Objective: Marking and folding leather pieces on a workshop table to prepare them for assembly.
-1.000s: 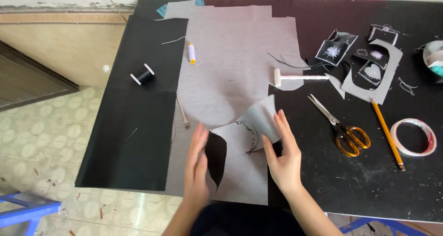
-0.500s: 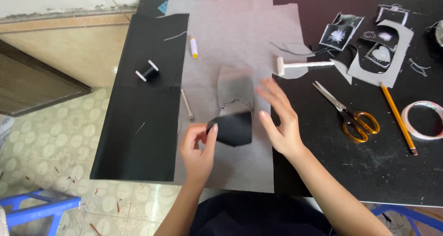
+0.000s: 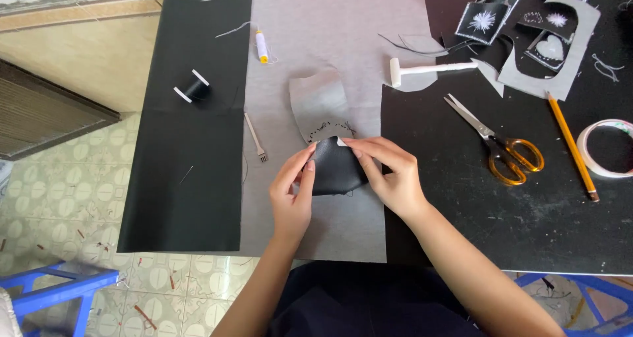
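Left hand: your left hand (image 3: 292, 193) pinches the left edge of the black leather piece (image 3: 335, 167), thumb and fingers closed on it.
Right hand: your right hand (image 3: 390, 175) grips the same piece from the right, with the fingertips (image 3: 349, 144) curled over its top edge where a small pale corner shows.
Black leather piece: it sits between your two hands, lifted just above the grey sheet (image 3: 330, 40), near the front middle of the tabletop (image 3: 527, 225). Its dark side faces up.
Grey flap: a curved grey piece (image 3: 318, 103) rises just behind the black one, with a line of dark stitch holes along its lower edge. You cannot tell whether the two are joined.
Left of your hands: a small pronged punch tool (image 3: 255, 137) lies on the grey sheet, close to your left hand. Further left a black sheet (image 3: 188, 198) covers the tabletop edge, with a black thread spool (image 3: 191, 86) on it.
Far side: a small white tube with a yellow tip (image 3: 262, 45) lies on the grey sheet.
Right of your hands: a white mallet (image 3: 425, 70) lies across the sheet edge. Orange-handled scissors (image 3: 498, 139) lie shut, well apart from your right hand. A yellow pencil (image 3: 571, 144) and a roll of tape (image 3: 606, 147) lie beyond them.
Far right corner: cut grey and black scraps (image 3: 547, 40) with pale stitched patterns are gathered there.
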